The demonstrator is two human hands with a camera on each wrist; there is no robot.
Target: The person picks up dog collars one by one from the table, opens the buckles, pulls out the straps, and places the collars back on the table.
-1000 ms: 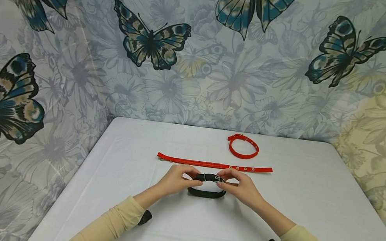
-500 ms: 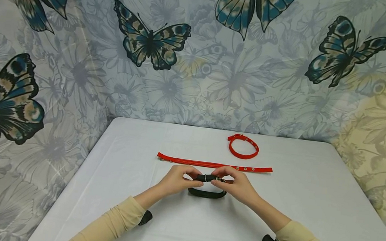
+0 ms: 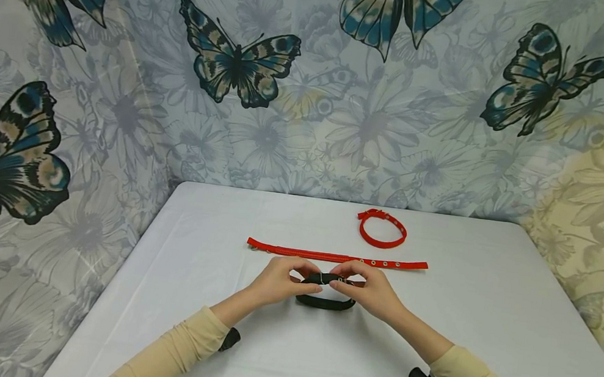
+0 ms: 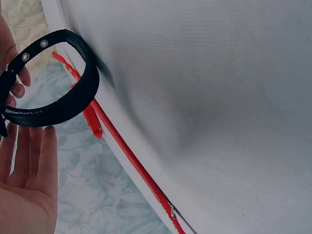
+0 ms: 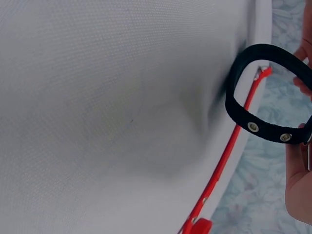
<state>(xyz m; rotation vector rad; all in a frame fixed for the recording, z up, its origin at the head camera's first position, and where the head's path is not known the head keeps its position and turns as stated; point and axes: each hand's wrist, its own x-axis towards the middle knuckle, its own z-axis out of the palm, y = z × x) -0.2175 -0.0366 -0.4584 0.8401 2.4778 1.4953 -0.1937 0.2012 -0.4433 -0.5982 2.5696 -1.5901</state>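
A black collar [image 3: 325, 303], bent into a loop, is held between both hands above the white table. My left hand [image 3: 277, 282] pinches the strap at the left of its far side. Close by on the right, my right hand [image 3: 375, 292] pinches the buckle end between thumb and fingers. A thin pale band crosses the strap between the fingertips, and the fingers partly hide the buckle. In the left wrist view, metal eyelets show on the black collar [image 4: 90, 78] near the hands. Two eyelets are also visible on the collar [image 5: 233, 105] in the right wrist view.
Just beyond the hands, a red collar [image 3: 300, 253] lies straight across the white table [image 3: 210, 216], eyelets toward its right end. Farther back, a second red collar [image 3: 381, 244] is fastened in a ring. A butterfly-print cloth [image 3: 263, 141] hangs behind the table.
My right hand has shifted left along the black collar, nearer the left hand, and its fingers cover more of the buckle. The left hand has barely moved; both red collars lie as before.
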